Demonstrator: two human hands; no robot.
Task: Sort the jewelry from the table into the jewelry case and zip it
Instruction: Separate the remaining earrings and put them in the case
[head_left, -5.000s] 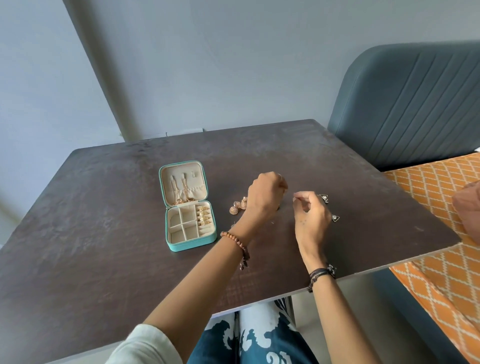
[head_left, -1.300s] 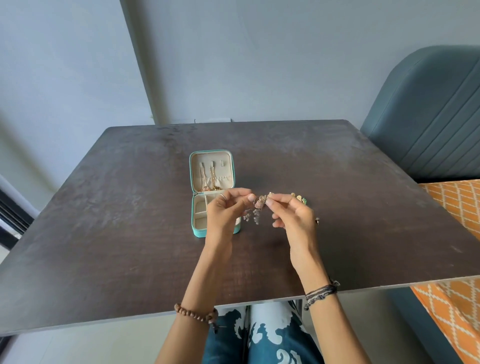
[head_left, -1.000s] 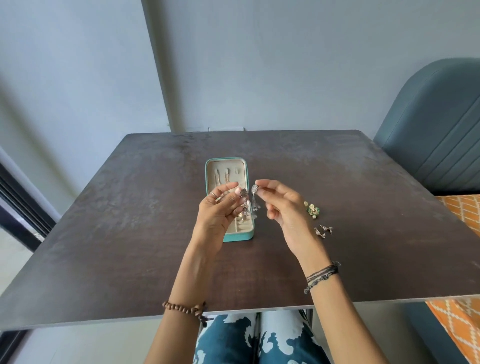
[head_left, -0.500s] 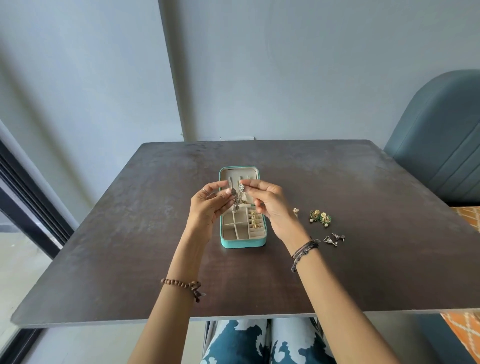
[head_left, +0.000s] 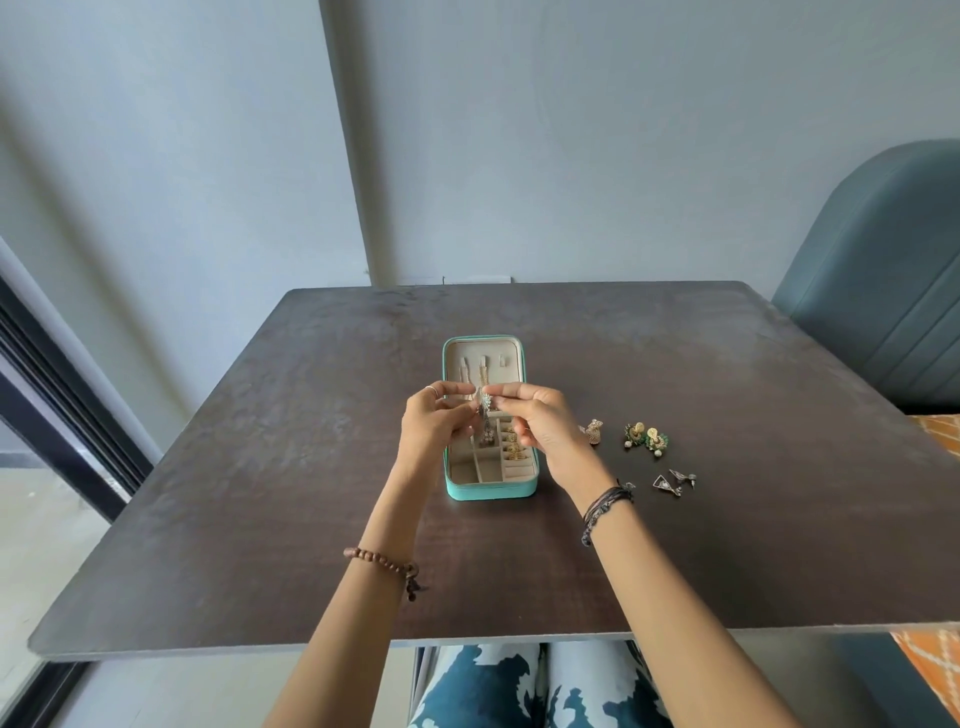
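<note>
Head view: hands pinch earrings above case.

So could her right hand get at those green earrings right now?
Probably, but not freely: the right hand is pinching a dangly earring over the case. The green earrings lie on bare table just right of it, nothing between.

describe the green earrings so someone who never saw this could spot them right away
Start at the open teal jewelry case in the middle of the dark table. To its right lie three small clusters of jewelry. The green earrings are the middle cluster: gold discs with green trim, unlike the silver triangle earrings nearer the person.
</note>
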